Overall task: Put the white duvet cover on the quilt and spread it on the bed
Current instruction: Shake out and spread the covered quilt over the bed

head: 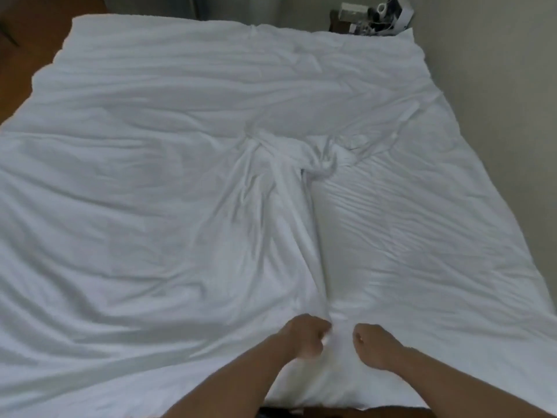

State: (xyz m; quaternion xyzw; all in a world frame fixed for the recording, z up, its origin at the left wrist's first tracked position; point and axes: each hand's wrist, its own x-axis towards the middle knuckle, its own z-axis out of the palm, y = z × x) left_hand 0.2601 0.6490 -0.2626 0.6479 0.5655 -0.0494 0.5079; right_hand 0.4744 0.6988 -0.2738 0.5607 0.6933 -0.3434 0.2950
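Note:
A white duvet cover lies wrinkled over the whole bed. A long ridge of gathered fabric runs from a twisted bunch in the middle down to the near edge. My left hand grips the near end of that ridge with curled fingers. My right hand sits just to its right, fingers curled into the white fabric at the near edge. Whether the quilt is inside the cover cannot be told.
A pale wall runs close along the bed's right side. A dark bedside stand with cluttered items sits at the far right corner. Brown floor shows to the left of the bed.

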